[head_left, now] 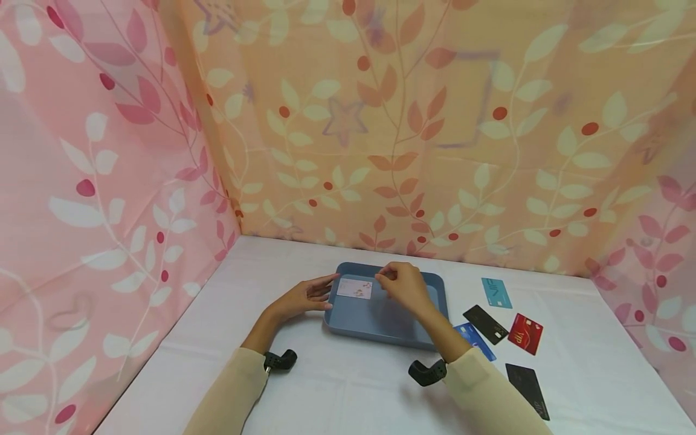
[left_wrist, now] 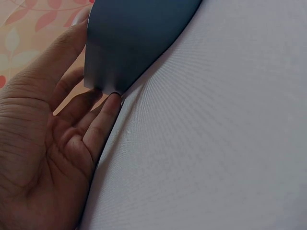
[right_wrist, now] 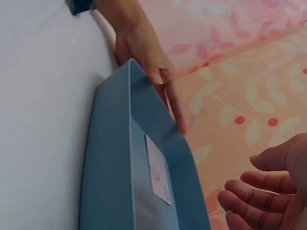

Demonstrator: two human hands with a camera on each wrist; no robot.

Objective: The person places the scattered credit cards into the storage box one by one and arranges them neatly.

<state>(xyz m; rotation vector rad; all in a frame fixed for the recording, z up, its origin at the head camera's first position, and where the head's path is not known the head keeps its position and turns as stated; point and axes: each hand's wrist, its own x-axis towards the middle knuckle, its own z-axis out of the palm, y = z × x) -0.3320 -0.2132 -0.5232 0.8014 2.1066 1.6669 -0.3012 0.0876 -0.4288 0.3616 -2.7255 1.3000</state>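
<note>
A blue-grey tray lies on the white cloth, with a pale pink card flat inside near its left end. My left hand rests against the tray's left end. In the left wrist view the thumb lies along the tray wall and the fingertips touch its outside. My right hand hovers over the tray, just right of the card. The right wrist view shows this hand holding nothing, its fingers loosely bent and thumb apart, while the card lies on the tray floor.
Right of the tray, a light blue card, a black card, a red card, a blue card and another black card lie on the cloth. The black card overlaps the blue one. Flower-patterned curtains stand behind and at both sides.
</note>
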